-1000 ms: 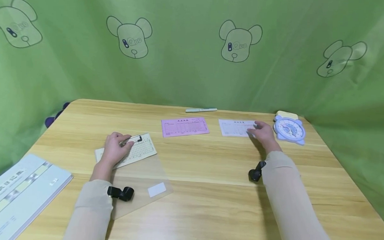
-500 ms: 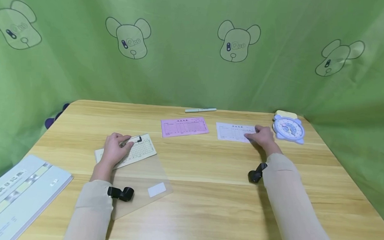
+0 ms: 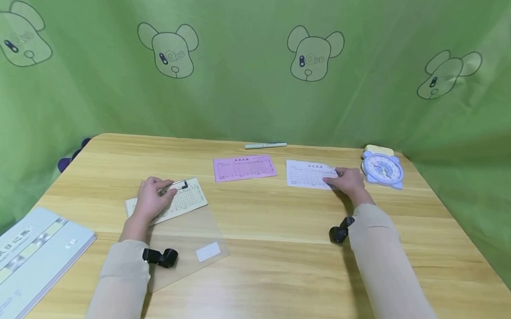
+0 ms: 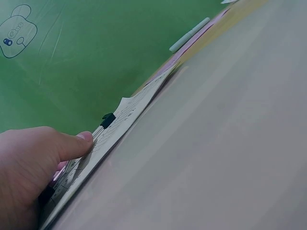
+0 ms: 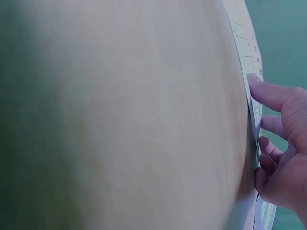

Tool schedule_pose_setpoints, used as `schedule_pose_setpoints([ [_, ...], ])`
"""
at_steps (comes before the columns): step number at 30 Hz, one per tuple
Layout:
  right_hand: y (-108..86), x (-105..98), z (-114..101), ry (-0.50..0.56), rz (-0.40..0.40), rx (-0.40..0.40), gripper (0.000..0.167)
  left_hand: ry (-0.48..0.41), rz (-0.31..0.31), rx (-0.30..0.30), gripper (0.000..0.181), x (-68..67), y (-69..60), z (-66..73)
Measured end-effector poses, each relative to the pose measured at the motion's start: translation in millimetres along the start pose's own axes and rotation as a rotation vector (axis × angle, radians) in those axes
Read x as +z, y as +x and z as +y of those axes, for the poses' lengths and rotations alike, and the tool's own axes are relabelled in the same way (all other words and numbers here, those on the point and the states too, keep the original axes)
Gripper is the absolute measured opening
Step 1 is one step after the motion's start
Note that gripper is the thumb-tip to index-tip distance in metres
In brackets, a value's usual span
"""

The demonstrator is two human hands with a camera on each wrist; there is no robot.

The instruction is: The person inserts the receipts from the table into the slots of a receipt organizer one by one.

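My left hand pinches the metal clip of a translucent clipboard, thumb on the near side. Under the clip lies a pale printed form, its left part hidden by the hand. In the left wrist view the clip's black end shows beyond the thumb. At the back right, my right hand grips the right edge of a white printed form. The right wrist view shows the thumb on that form, other fingers curled at its edge. A pink printed form lies between the hands.
A pen lies near the back edge. Blue clock-like dial and a pale yellow block sit at the right rear. A thick pale blue book lies at the left edge. Green curtain hangs behind the table.
My right hand has drawn the white form slightly toward me and left, and its fingers have closed further on the edge. My left hand stays on the clip.
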State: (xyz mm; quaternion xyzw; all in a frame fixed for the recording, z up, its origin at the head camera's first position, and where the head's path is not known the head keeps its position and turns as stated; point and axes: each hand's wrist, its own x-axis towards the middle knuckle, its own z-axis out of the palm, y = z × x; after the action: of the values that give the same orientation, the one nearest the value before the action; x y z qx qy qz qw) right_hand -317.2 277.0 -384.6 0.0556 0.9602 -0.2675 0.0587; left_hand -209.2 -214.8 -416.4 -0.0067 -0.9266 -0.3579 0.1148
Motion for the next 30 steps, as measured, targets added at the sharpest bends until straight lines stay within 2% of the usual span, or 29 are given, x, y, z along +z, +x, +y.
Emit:
schedule_pose_setpoints([
  [8, -7.1, 0.6, -2.3, -0.044, 0.023, 0.024, 0.070, 0.002, -0.006, 0.003, 0.036, -0.1, 0.3, 0.6],
  [18, -10.2, 1.5, -5.1, -0.097, 0.032, -0.002, 0.067, 0.010, -0.004, -0.004, 0.036, 0.7, 0.4, 0.5],
  [30, -13.1, 0.8, -7.9, -0.125, 0.038, -0.012, 0.057, 0.010, 0.007, 0.017, 0.036, 0.8, 0.9, -1.1],
])
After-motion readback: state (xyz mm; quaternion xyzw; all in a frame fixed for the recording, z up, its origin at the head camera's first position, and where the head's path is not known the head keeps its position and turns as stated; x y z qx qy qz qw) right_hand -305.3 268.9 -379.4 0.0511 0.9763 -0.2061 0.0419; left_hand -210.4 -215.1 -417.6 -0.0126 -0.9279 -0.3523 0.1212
